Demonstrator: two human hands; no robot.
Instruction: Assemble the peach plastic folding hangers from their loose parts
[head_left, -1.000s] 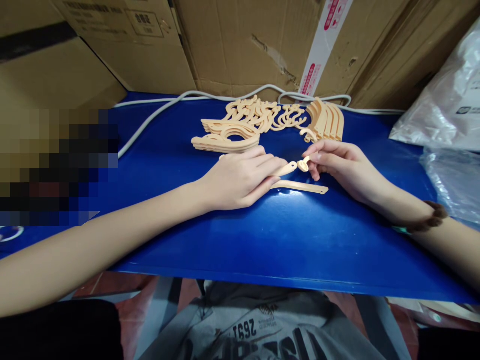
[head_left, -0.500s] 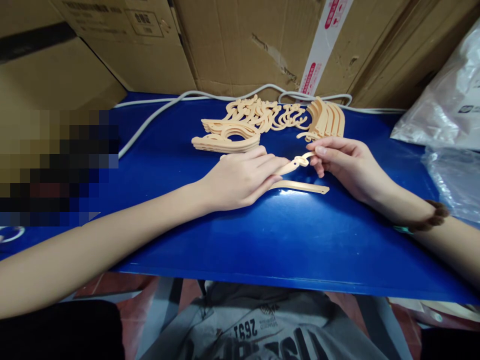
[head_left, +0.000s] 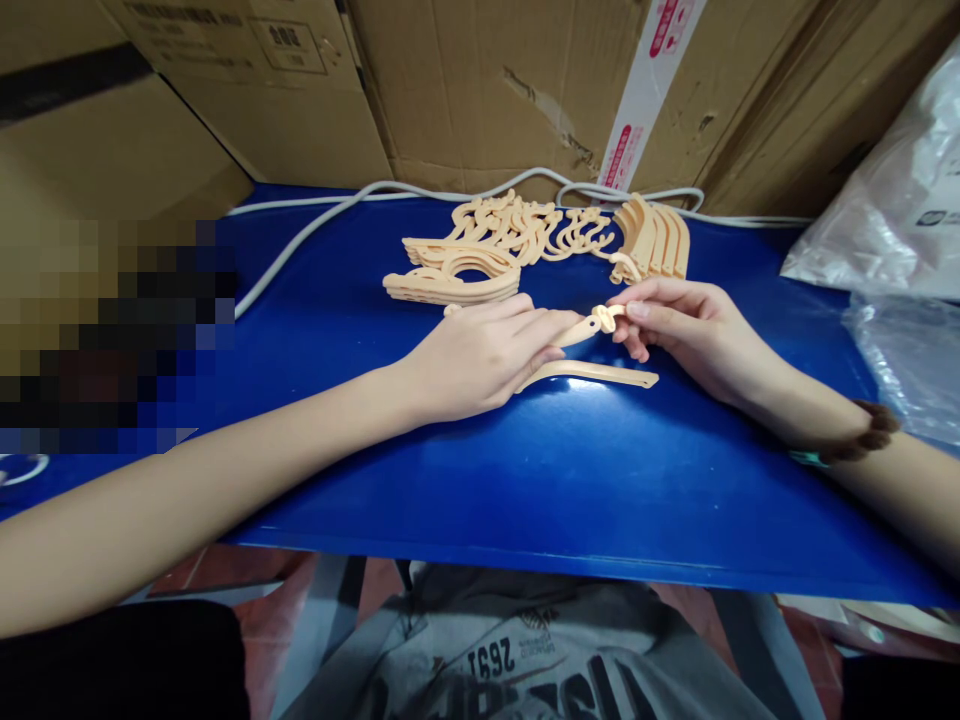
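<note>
My left hand (head_left: 487,350) is closed over a beige plastic hanger arm (head_left: 576,333), whose holed end sticks out past the fingers; the palm hides the rest. Between thumb and fingertips my right hand (head_left: 679,325) pinches a small beige hanger hook (head_left: 604,319), its round base against that holed end. Whether the two are joined, I cannot tell. A second curved hanger arm (head_left: 600,371) lies on the blue table just in front of my left fingers, one end hidden under them.
Behind my hands lie stacked hanger pieces (head_left: 454,288), a heap of hooks (head_left: 517,225) and a row of curved arms (head_left: 660,235). A white cable (head_left: 315,215) runs along the cardboard boxes (head_left: 487,90). Plastic bags (head_left: 885,200) sit at the right; the blue table (head_left: 525,500) ends near my body.
My right hand has shifted slightly left, and the hook's round base has turned in its fingers. My left hand stays nearly still, with a bit more of the lower arm showing.
</note>
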